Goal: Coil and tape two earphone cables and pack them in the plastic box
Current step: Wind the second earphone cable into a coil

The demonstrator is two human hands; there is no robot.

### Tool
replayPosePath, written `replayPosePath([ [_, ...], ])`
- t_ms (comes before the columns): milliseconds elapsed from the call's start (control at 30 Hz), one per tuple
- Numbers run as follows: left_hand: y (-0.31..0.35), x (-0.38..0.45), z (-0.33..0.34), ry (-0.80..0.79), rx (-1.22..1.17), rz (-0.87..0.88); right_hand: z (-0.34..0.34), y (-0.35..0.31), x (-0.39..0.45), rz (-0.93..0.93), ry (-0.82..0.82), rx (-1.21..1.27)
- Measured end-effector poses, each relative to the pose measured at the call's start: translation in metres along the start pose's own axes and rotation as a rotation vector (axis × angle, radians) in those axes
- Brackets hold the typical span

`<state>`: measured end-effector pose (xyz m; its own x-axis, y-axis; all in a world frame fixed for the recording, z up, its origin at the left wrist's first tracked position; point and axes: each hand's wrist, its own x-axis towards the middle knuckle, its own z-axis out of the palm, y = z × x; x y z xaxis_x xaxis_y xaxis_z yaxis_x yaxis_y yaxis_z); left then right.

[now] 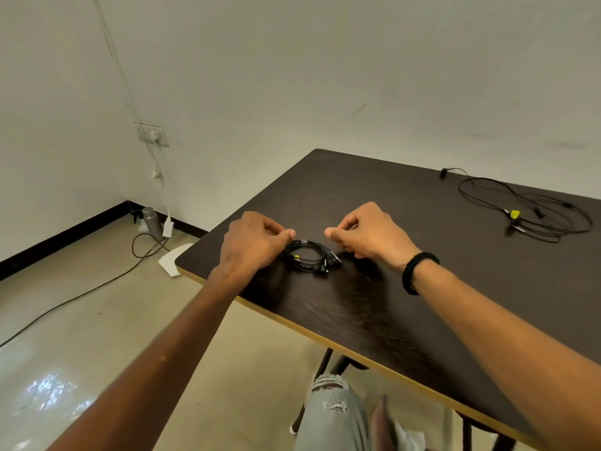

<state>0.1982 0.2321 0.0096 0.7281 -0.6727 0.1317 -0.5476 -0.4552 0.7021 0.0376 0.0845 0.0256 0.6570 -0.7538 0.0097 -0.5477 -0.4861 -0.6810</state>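
The small coiled black earphone cable (307, 257) lies on the dark wooden table (406, 288) between both hands. The left hand (252, 244) and right hand (370, 232) are curled — apparently pinching tape, too thin to confirm. Loose tape could let the coil spring open.

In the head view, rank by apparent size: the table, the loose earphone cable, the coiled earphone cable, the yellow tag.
1. Table
2. Loose earphone cable, sprawled at the far right
3. Coiled earphone cable, a tight bundle between the hands
4. Yellow tag on the loose cable
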Motion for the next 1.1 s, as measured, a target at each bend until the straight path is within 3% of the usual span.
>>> replayPosePath([
  [133,0.028,-0.013,0.013,0.135,-0.067,0.242,-0.02,0.024,-0.006,0.065,0.054,0.073],
  [300,0.086,-0.033,0.078,-0.043,-0.047,0.498,-0.05,0.072,-0.033,0.07,0.128,0.099],
  [467,0.134,-0.043,0.159,-0.23,-0.042,0.51,-0.092,0.123,-0.055,0.103,0.287,-0.017],
  [733,0.21,-0.016,0.244,-0.175,0.092,0.553,-0.142,0.207,-0.052,0.331,0.653,-0.137],
  [933,0.229,0.01,0.283,-0.126,0.142,0.597,-0.15,0.214,-0.019,0.498,0.553,-0.4],
  [1100,0.221,0.014,0.289,-0.058,-0.026,0.707,-0.149,0.216,-0.024,0.291,0.525,-0.388],
])
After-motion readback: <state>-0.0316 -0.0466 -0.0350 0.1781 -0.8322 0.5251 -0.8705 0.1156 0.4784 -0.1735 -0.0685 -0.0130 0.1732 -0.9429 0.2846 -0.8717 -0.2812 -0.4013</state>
